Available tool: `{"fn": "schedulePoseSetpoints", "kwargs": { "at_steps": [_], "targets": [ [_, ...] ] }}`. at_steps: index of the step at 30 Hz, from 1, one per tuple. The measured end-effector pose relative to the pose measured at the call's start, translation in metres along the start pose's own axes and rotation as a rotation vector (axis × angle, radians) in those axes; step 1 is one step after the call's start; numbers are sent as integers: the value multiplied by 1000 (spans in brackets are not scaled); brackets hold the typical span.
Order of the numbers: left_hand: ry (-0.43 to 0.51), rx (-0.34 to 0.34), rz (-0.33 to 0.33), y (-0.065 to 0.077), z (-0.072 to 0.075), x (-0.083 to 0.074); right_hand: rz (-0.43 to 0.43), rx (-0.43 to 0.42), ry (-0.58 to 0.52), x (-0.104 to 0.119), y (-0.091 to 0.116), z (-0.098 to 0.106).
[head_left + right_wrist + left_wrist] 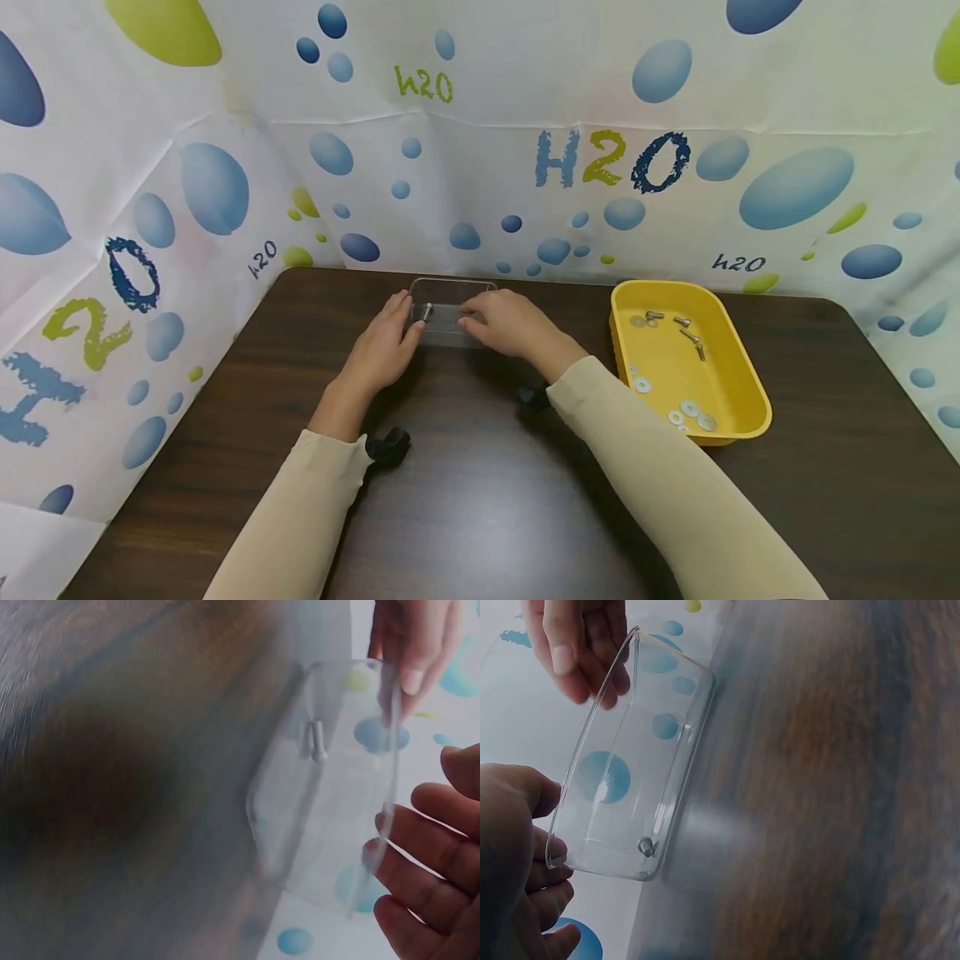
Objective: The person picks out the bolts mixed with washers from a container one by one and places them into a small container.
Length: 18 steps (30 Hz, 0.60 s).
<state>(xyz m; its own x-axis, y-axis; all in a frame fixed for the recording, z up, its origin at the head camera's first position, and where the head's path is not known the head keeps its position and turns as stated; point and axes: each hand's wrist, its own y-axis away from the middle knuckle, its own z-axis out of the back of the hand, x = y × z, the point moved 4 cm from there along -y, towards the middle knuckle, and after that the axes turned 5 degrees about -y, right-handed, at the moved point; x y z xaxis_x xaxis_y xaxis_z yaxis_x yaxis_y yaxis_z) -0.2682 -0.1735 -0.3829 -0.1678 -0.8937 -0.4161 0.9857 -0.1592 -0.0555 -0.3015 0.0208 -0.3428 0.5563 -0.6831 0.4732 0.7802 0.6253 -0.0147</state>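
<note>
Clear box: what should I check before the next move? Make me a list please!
1. Box flat on the table: ok.
2. Left grip holding the box: ok, at one end.
3. Right grip free: ok, nothing shows in it.
4. Bolt inside the box: ok.
5. Washer on that bolt: cannot tell, too small.
6. Tray empty: not ok, bolts and washers lie there.
</note>
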Motion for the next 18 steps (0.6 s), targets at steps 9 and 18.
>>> {"fn": "schedulePoseSetpoints", "kwargs": {
  "at_steps": [9, 18],
  "targets": [
    [-13, -25, -36, 1, 5, -13, -69, -36, -34, -18, 24, 31],
    [19, -102, -112, 0, 8, -46, -101, -114, 9, -46, 56, 67]
  ]
}}
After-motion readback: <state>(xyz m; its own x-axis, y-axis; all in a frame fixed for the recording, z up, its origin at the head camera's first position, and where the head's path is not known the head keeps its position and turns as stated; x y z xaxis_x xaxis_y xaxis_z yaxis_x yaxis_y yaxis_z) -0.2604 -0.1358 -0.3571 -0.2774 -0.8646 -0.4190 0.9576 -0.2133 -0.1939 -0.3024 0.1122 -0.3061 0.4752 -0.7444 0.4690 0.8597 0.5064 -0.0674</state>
